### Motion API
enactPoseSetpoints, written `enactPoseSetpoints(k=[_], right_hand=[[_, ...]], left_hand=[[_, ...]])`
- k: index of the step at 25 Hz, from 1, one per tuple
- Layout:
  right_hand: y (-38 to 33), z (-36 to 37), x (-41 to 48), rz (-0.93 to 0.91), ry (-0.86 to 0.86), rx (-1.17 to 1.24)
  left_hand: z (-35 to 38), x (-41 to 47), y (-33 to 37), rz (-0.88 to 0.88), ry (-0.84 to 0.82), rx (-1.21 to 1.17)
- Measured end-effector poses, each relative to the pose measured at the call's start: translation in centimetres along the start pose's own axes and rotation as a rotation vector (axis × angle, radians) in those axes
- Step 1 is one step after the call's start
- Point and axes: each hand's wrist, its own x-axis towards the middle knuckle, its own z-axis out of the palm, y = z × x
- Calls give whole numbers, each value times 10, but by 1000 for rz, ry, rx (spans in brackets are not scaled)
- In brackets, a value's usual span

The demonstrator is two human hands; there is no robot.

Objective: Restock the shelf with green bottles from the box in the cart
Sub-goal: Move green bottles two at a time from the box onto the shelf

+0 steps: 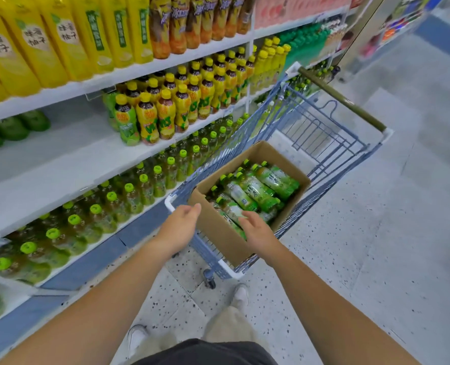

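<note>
Head view, right hand (258, 233) relaxed over green bottles (258, 192), left hand (180, 225) loose beside box (218, 229)

High on the left I see tall yellow bottles (60, 43) with pale and green labels, packed in a row. Just right of them stand orange-and-brown bottles (192, 22), then pink packs (297, 9). One level down, yellow-capped bottles (181, 101) of dark drink crowd together, and far to their left sit dark green rounded items (10, 127) I can't identify. Speckled floor (350, 246) fills the right side. At the bottom I see white shoes (241, 296) and beige trousers (229, 327). A far display (402, 22) at top right is too blurred to read.
</note>
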Motion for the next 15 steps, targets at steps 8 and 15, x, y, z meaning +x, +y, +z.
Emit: enactPoseSetpoints(k=[8, 15], right_hand=[[65, -113, 90, 17, -79, -71], [89, -166, 189, 6, -167, -258]], left_hand=[[128, 67, 54, -49, 33, -28], [186, 154, 63, -223, 68, -50]])
